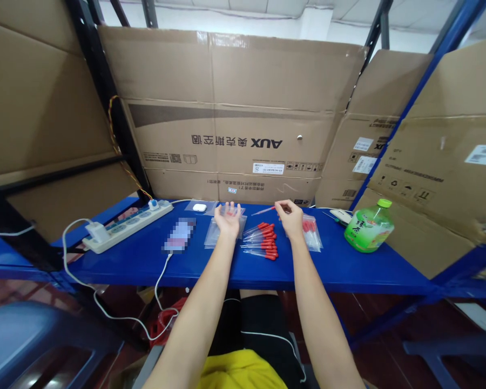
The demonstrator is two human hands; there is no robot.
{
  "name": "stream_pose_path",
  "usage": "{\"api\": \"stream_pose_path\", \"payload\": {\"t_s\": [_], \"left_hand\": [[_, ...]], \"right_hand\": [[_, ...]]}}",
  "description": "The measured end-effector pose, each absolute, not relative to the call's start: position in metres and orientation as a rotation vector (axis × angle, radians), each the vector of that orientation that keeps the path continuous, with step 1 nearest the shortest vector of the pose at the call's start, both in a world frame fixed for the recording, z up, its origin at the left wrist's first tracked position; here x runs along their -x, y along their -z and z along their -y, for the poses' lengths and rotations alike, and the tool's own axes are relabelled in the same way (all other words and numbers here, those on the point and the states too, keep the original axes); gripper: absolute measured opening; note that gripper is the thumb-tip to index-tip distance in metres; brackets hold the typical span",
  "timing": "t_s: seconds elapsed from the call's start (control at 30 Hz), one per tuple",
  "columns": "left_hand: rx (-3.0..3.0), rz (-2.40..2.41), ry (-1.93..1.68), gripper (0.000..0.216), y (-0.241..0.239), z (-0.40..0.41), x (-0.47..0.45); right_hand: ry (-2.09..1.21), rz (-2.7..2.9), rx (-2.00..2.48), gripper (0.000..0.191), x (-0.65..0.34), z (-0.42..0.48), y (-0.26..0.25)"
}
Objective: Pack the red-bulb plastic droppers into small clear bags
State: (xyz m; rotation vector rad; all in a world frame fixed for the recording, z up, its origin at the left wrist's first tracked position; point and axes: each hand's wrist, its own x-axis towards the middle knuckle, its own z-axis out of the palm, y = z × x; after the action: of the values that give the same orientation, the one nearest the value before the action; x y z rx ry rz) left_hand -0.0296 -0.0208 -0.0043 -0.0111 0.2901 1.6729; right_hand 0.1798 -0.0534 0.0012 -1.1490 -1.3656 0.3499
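My right hand (289, 216) pinches a glass dropper (262, 211) by its red bulb end, its clear thin tube pointing left. My left hand (229, 221) is turned palm up with the fingers apart, above clear plastic bags (213, 237). A small reddish patch shows at its palm; I cannot make out what it is. Between my forearms lies a pile of several red-bulbed droppers (263, 240), bulbs to the right. Beside my right wrist is a clear bag (312, 237) with red-ended droppers inside.
On the blue table (328, 273), a phone (180, 235) with a charging cable and a power strip (129, 226) lie left. A white earphone case (200, 207) sits at the back. A green bottle (370, 227) stands right. Cardboard panels (243, 81) wall the back and sides.
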Motion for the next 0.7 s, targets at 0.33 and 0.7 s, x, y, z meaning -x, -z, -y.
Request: {"api": "stream_pose_path", "payload": {"t_s": [0.33, 0.7], "left_hand": [[-0.045, -0.292, -1.594, 0.009, 0.000, 0.025, 0.016], [-0.103, -0.338, -1.533, 0.028, 0.001, 0.029, 0.003]], "right_hand": [[-0.467, 1.629, 1.021, 0.028, -0.121, 0.069, 0.000], [-0.405, 1.772, 1.046, 0.014, -0.105, 0.062, 0.012]]}}
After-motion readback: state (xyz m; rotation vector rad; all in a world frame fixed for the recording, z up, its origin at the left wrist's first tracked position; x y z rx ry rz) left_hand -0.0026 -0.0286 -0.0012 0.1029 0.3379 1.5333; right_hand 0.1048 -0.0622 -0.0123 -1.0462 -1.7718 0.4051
